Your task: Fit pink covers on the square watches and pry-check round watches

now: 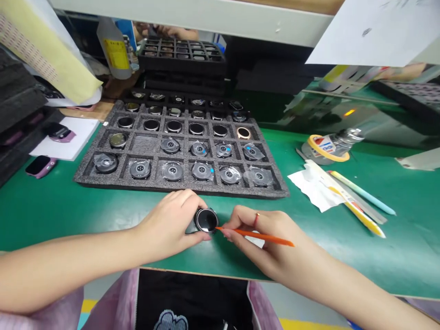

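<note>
My left hand is closed round a round black watch case and holds it just above the green table's near edge. My right hand pinches a thin orange stick whose tip touches the right edge of the watch case. Just beyond both hands lies a grey foam tray with many square cells. Its near rows hold watch cases wrapped in clear film, its far rows bare round cases.
To the right lie a white wipe, pens and a ruler, and a tape roll. Pink watches lie at the left near white paper. Stacked black trays and a bottle stand behind.
</note>
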A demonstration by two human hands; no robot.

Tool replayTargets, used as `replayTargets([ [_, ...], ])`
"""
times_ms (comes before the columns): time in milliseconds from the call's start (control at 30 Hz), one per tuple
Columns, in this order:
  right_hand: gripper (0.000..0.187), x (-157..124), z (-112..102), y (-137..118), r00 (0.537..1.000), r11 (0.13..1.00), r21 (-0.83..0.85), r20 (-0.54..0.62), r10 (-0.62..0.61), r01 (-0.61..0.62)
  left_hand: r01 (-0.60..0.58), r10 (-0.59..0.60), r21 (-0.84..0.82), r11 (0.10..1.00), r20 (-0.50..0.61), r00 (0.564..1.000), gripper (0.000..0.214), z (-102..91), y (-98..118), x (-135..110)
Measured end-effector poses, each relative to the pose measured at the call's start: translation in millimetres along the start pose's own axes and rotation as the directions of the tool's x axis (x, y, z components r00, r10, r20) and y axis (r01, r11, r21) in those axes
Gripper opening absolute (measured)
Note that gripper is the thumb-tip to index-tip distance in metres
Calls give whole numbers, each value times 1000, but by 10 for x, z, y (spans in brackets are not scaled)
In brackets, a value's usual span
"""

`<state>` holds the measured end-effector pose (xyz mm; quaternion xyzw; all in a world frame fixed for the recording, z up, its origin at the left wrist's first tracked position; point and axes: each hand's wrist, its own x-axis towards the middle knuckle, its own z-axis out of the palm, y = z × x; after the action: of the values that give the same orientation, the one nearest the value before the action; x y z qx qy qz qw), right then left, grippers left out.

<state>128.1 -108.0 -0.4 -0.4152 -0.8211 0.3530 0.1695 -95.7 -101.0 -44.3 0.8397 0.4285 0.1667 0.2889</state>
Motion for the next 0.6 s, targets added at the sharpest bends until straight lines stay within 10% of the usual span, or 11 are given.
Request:
replayTargets([
  [600,21,30,78,79,996,998,-21,-76,50,-51,-34,36,45,998,-39,999,38,46,-22,7],
])
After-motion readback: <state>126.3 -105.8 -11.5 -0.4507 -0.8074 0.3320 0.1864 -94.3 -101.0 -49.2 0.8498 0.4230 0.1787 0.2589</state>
